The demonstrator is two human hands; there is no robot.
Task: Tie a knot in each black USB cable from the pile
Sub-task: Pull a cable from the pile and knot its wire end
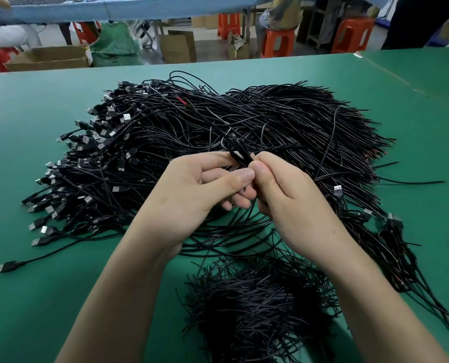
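1. Two hands meet above the pile point(165, 127). The left hand point(192, 189) and right hand point(291, 200) each pinch one black USB cable point(240, 153), bunched into a small loop at their fingertips.
2. The knot looks half-formed. Next, the free end probably needs threading through the loop and pulling snug.
3. The cords are thin, glossy and springy. Boxy, metal-tipped plugs point(82, 142) fan out on the matte green worktop point(34, 113).

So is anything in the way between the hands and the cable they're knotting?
No, nothing visible is. The left hand and the right hand both already pinch the black cable between fingers and thumbs, holding its looped part up above the big pile. A strand of it runs down between the hands.
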